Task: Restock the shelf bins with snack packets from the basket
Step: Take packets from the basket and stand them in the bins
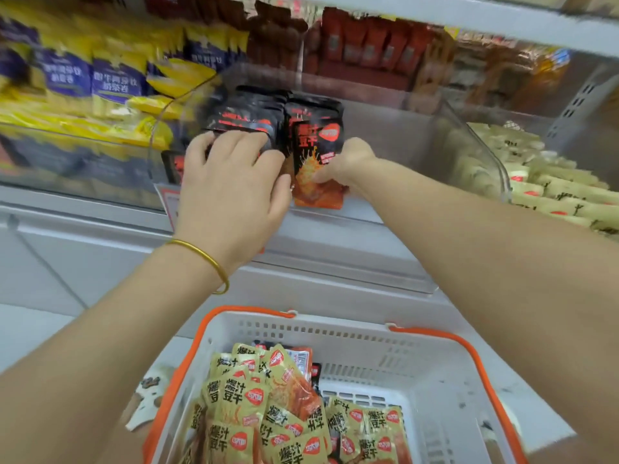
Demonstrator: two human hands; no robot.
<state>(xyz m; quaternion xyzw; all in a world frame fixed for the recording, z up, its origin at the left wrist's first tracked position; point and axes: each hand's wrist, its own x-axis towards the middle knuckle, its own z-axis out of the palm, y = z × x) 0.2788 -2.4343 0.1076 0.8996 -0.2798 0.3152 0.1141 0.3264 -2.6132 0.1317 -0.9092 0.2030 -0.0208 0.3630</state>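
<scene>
A clear plastic shelf bin (482, 155) at mid-height holds black-and-red snack packets (254, 112) stacked at its left end. My left hand (231, 182) reaches into the bin, its fingers curled over the front of that black stack. My right hand (341, 162) pinches an upright black-and-orange packet (316, 155) at its right edge, just beside the stack. Below, a white basket (435, 380) with orange handles holds several yellow snack packets (254, 406) and a few red ones.
The bin to the left holds yellow-and-blue packets (110, 78). To the right lies a bin of pale yellow packets (552, 185). Red and brown packets (365, 45) fill the shelf behind. A white shelf ledge (335, 272) juts out between bins and basket.
</scene>
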